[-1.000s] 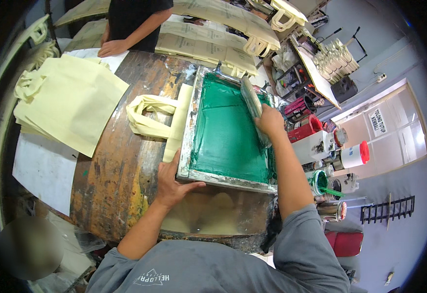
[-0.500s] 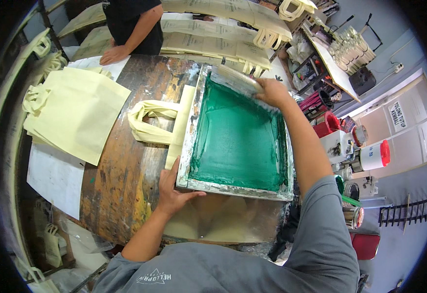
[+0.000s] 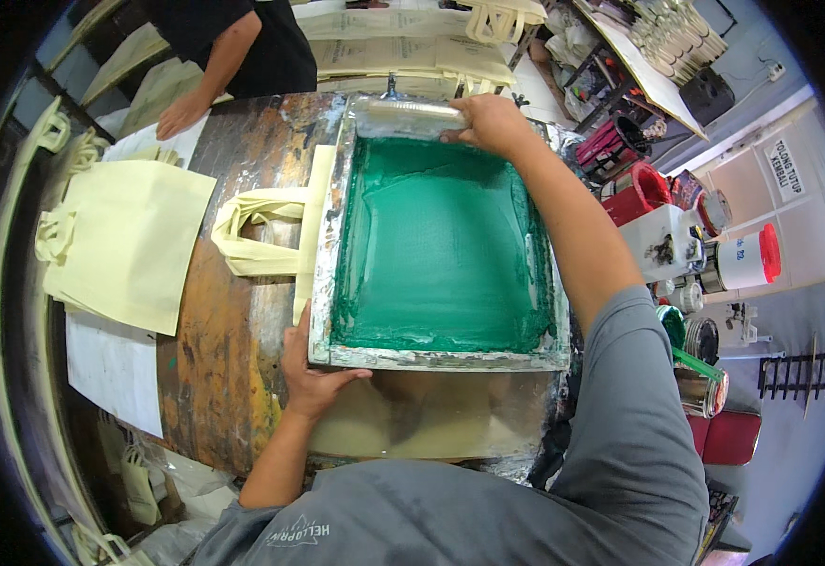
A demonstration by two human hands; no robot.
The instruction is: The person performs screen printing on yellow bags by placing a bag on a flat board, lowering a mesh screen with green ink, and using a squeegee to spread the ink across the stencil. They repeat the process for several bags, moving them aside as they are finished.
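**Wet screen frame [image 3: 441, 359] in the middle of the table [image 3: 219, 358]**

Taking the frame as the centre of the clock, a stack of pale yellow bags [image 3: 134, 241] lies at nine o'clock, and a co-worker's hand [image 3: 181, 115] rests flat at ten. Nearer, also at nine, a single bag [image 3: 243, 264] shows its looped handles and a strip along the frame's side; its remaining part seems hidden below. This fabric looks light and soft, so it would probably crease easily.

The left hand [image 3: 309, 382] is against the frame's corner, between seven and eight o'clock. Its thumb and forefinger are spread along two edges; whether the other fingers pinch the frame, one cannot tell. The frame should be stiff and rather heavy, and the bare outer corners are the best place for holding. The mesh, covered with green ink [image 3: 441, 250], is likely the delicate part (and surely slippery).

At twelve o'clock, along the far inner edge, lies the squeegee [image 3: 408, 113]. The right hand [image 3: 493, 123], towards one o'clock, has its fingers closed around the right end. A dry upper grip, nearer the middle, should give better balance. Containers [image 3: 742, 257] stand at three o'clock.
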